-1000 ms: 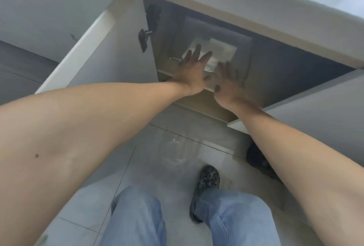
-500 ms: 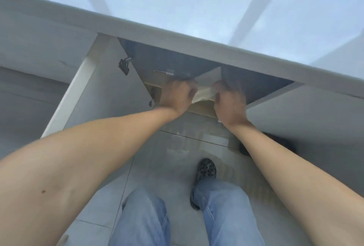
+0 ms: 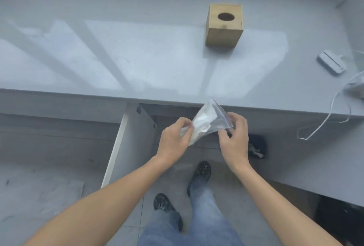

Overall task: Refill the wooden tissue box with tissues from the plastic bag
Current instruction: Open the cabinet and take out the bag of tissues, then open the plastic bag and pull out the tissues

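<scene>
A clear plastic zip bag point(image 3: 209, 122) with white tissues folded inside hangs in front of the counter edge, held between both hands. My left hand point(image 3: 174, 140) grips its lower left end. My right hand point(image 3: 234, 137) pinches its right edge near the red zip strip. The wooden tissue box point(image 3: 224, 25), a cube with a dark oval hole on top, stands on the grey countertop point(image 3: 137, 58) well beyond the bag, towards the back right. No tissue shows in its hole.
The cabinet door point(image 3: 122, 147) below the counter stands open to the left of my hands. A white charger block point(image 3: 331, 62) with a trailing cable point(image 3: 332, 111) lies at the counter's right edge. A dark object point(image 3: 256, 146) sits on the floor by the cabinet.
Both hands have come out of the cabinet holding the bag and lifted it to counter-edge height. The view has tilted up, bringing the countertop and wooden box into sight.
</scene>
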